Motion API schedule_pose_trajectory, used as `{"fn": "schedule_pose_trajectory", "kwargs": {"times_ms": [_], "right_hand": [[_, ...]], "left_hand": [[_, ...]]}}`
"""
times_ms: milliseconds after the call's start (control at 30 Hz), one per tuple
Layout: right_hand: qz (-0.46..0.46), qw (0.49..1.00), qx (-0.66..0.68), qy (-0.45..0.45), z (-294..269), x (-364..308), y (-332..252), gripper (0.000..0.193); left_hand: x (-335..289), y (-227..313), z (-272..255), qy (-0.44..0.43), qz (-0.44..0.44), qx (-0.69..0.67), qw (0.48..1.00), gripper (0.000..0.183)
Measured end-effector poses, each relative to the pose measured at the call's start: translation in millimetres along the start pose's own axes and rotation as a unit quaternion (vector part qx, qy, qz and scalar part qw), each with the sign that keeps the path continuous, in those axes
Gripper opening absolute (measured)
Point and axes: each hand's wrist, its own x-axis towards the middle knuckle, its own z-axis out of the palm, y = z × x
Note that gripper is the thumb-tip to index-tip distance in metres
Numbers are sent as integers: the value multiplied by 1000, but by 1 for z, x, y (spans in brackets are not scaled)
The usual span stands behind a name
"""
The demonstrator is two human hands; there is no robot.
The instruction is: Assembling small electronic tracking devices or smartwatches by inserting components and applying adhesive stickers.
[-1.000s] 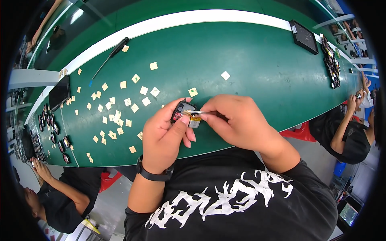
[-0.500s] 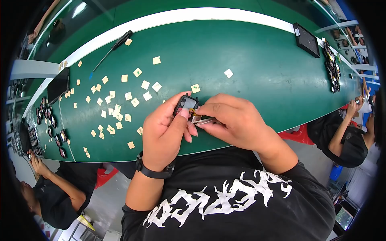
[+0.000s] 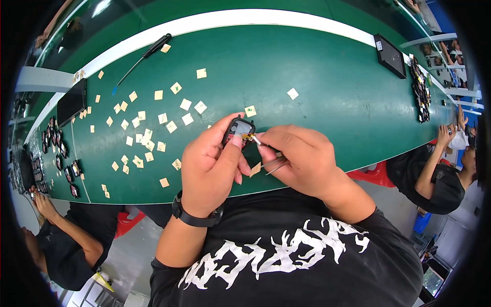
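Note:
In my left hand (image 3: 209,158) is a small black device casing (image 3: 238,128), with a grey rectangle and some red and yellow-orange parts inside. The left thumb presses on its lower part. Close against the casing's right side, my right hand (image 3: 302,156) pinches a small whitish-silver part (image 3: 256,139) between thumb and forefinger. A pair of metal tweezers (image 3: 275,165) is tucked in the same hand, below the pinch. A pale tan square (image 3: 255,169) shows by the tweezers' tips; whether they grip it I cannot tell.
Many pale paper squares (image 3: 172,126) lie scattered across the green tabletop (image 3: 327,66), left of my hands. A screwdriver (image 3: 148,53) lies at the far left. Black trays (image 3: 390,56) and piles of small dark devices (image 3: 420,94) stand towards both ends, where other people sit.
The tweezers have swung away from the casing and now sit lower in my right hand. My right fingertips have closed on the small part beside the casing. My left hand stays nearly still.

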Motion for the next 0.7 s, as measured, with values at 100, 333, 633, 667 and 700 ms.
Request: {"fn": "schedule_pose_trajectory", "kwargs": {"times_ms": [100, 333, 633, 667, 700], "right_hand": [[52, 998, 41, -1, -3, 3, -4, 27], [127, 983, 119, -52, -9, 10, -7, 26], [185, 970, 124, -101, -13, 18, -12, 11], [186, 970, 123, -100, -14, 20, -12, 11], [227, 956, 150, -112, -15, 22, -11, 9]], "left_hand": [[-1, -1, 0, 2, 11, 34, 999, 32], [-1, -12, 2, -1, 72, 87, 994, 27], [-2, -10, -1, -25, 145, 187, 971, 32], [-2, -10, -2, -41, 155, 205, 966, 33], [-1, -10, -2, -43, 155, 204, 966, 33]]}}
